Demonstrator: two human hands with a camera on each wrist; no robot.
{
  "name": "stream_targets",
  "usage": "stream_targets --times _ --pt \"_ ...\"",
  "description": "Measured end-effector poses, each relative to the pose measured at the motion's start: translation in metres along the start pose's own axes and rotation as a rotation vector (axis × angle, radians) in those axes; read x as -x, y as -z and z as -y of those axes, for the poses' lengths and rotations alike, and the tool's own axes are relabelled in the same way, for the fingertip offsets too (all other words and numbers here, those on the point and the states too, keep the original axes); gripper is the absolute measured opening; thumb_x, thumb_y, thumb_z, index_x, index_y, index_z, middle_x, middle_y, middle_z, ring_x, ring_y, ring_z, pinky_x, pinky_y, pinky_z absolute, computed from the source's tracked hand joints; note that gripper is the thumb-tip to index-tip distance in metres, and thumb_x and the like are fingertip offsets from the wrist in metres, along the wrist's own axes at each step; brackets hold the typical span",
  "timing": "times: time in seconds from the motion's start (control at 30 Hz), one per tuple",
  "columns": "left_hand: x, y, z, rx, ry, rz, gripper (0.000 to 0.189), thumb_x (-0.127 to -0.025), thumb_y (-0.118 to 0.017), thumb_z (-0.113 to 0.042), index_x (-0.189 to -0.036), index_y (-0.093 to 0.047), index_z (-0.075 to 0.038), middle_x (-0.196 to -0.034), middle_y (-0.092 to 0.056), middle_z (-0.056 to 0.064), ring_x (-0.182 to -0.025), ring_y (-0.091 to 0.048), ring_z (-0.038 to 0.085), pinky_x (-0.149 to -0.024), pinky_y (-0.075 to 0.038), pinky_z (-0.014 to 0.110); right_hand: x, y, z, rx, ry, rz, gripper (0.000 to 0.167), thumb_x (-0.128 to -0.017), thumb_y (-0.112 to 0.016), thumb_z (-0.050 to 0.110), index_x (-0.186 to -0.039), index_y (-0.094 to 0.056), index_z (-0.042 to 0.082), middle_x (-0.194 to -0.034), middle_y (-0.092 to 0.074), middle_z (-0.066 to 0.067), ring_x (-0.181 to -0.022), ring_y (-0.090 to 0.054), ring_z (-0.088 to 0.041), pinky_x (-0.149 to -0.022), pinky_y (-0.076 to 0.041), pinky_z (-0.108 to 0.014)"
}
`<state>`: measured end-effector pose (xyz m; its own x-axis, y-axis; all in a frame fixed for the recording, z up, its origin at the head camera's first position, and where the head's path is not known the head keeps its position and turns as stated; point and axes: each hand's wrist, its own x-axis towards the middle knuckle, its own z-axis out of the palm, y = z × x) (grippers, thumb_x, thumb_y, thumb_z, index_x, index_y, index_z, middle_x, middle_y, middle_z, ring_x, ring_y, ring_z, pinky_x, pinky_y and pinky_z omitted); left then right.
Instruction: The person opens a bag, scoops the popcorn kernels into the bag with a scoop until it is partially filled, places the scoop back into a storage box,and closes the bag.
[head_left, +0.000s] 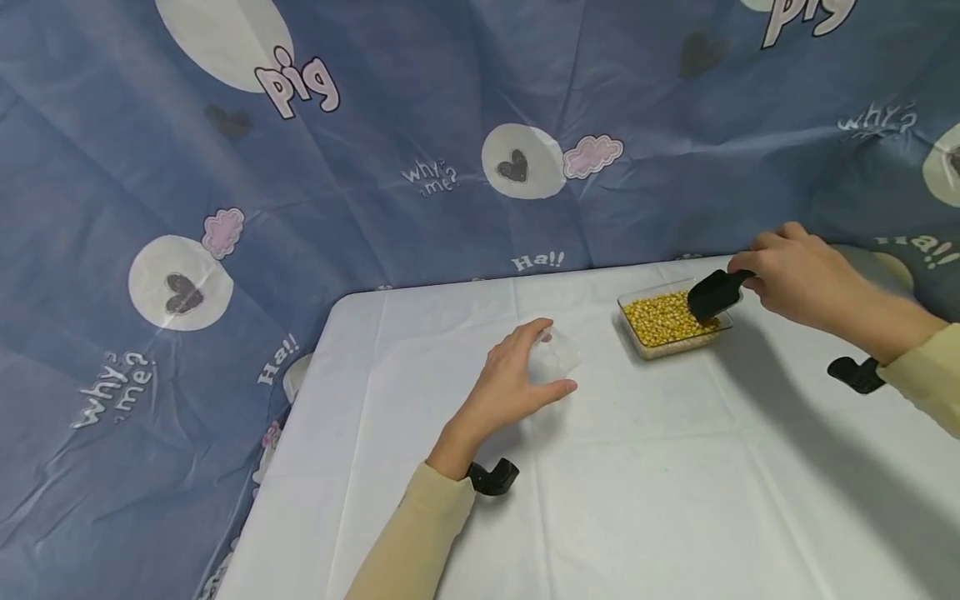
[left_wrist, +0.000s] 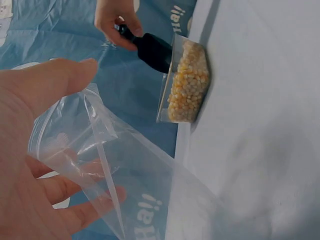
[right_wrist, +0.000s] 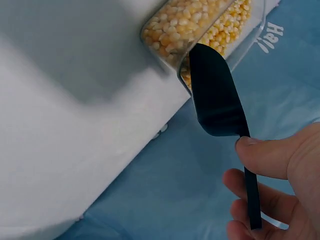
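My right hand (head_left: 813,279) grips the thin handle of a black scoop (right_wrist: 217,92) between thumb and fingers. The scoop's blade tips down over the rim of a clear rectangular container (head_left: 645,354), its end at the yellow corn kernels (head_left: 663,319) inside. To the left, my left hand (head_left: 510,375) holds a clear zip-top plastic bag (left_wrist: 135,165) above the table, thumb and fingers spread wide around its mouth. In the left wrist view the fingers show through the film, and the bag hangs away toward the lower right with no contents visible.
A white cloth covers the table (head_left: 645,500). Behind and to the left hangs a blue printed fabric (head_left: 420,108), close to the container at the table's far edge. Each wrist wears a black mount, the left one (head_left: 493,477) low over the cloth.
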<state>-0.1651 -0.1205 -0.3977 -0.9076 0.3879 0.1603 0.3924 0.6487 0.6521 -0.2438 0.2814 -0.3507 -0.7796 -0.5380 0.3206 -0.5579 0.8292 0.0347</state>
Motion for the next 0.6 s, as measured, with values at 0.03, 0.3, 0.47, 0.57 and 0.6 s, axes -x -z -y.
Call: stream_targets --times 0.03,0.3,0.47,0.57,0.6 --pt "0.0 -0.001 0.0 0.017 0.008 -0.001 0.086 -0.084 -0.079 -0.049 -0.154 -0.037 -0.022 -0.14 -0.052 -0.006 -0.131 -0.048 0.016 -0.112 -0.029 0.049 -0.001 0.0 0.0 -0.002 -0.005 0.013 0.034 -0.072 -0.084 -0.004 -0.103 -0.076 0.005 -0.089 -0.063 -0.014 -0.085 -0.051 -0.042 -0.065 -0.044 -0.052" --pt "0.002 -0.009 0.003 0.123 0.079 0.02 0.084 -0.085 -0.08 -0.047 -0.154 -0.034 -0.031 -0.145 -0.049 -0.01 -0.138 -0.042 0.013 -0.111 -0.033 0.049 0.002 -0.012 0.001 -0.004 0.001 0.001 0.03 -0.074 -0.082 -0.004 -0.102 -0.075 0.006 -0.086 -0.063 -0.013 -0.08 -0.054 -0.042 -0.057 -0.045 -0.053" --pt "-0.002 -0.011 0.002 0.118 0.037 -0.003 0.083 -0.086 -0.079 -0.046 -0.154 -0.036 -0.029 -0.146 -0.048 -0.011 -0.136 -0.043 0.011 -0.11 -0.034 0.049 0.001 -0.021 0.001 -0.049 0.025 -0.027 0.03 -0.073 -0.08 -0.008 -0.1 -0.074 0.002 -0.085 -0.063 -0.014 -0.08 -0.057 -0.043 -0.068 -0.047 -0.055" --pt "-0.004 -0.011 0.001 0.127 0.03 -0.007 0.082 -0.086 -0.079 -0.046 -0.153 -0.036 -0.028 -0.146 -0.047 -0.011 -0.136 -0.044 0.011 -0.109 -0.036 0.049 0.0 -0.025 0.001 -0.094 0.03 -0.001 0.03 -0.074 -0.078 -0.01 -0.102 -0.072 -0.001 -0.088 -0.064 -0.015 -0.082 -0.059 -0.041 -0.072 -0.048 -0.055" --pt "-0.005 -0.011 0.001 0.132 0.029 -0.009 0.081 -0.086 -0.078 -0.047 -0.153 -0.036 -0.029 -0.147 -0.046 -0.011 -0.136 -0.044 0.011 -0.109 -0.037 0.049 0.0 -0.026 0.001 -0.107 0.03 0.006 0.03 -0.075 -0.077 -0.011 -0.102 -0.072 -0.001 -0.089 -0.064 -0.015 -0.082 -0.06 -0.04 -0.071 -0.05 -0.054"
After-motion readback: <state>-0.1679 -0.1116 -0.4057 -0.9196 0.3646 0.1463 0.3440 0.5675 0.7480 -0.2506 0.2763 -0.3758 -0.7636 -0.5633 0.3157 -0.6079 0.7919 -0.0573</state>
